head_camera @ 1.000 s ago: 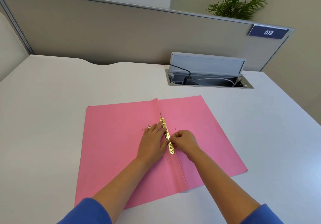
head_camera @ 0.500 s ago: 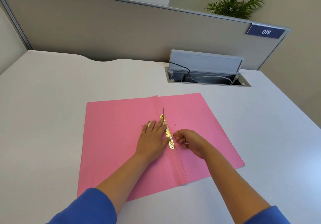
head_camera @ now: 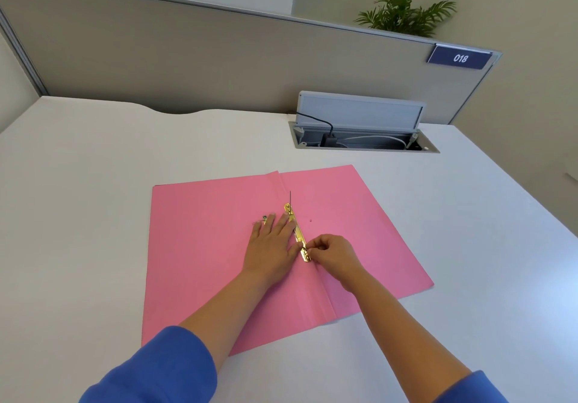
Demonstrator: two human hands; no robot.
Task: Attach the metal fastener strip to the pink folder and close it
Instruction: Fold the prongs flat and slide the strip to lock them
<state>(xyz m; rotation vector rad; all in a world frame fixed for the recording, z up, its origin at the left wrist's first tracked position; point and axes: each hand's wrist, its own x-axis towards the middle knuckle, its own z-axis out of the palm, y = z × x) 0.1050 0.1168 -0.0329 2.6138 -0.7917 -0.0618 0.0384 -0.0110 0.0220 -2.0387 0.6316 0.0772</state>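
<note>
The pink folder point(head_camera: 203, 246) lies open and flat on the white desk. A gold metal fastener strip point(head_camera: 297, 233) runs along its centre fold, with a thin dark prong standing up at its far end. My left hand point(head_camera: 272, 243) lies flat, fingers spread, pressing the folder and the strip's left edge. My right hand point(head_camera: 331, 254) has its fingers pinched at the strip's near end, where a prong is hidden by the fingertips. A small punched hole point(head_camera: 310, 220) shows just right of the strip.
An open cable box point(head_camera: 362, 130) with black and white cables is sunk into the desk behind the folder. A grey partition point(head_camera: 187, 52) bounds the far edge, carrying a "018" sign point(head_camera: 459, 57). A plant point(head_camera: 403, 14) stands beyond it. The desk's right edge runs diagonally.
My right hand drew slightly away to the right, then came back to pinch at the strip's near end. My left hand stayed flat on the folder.
</note>
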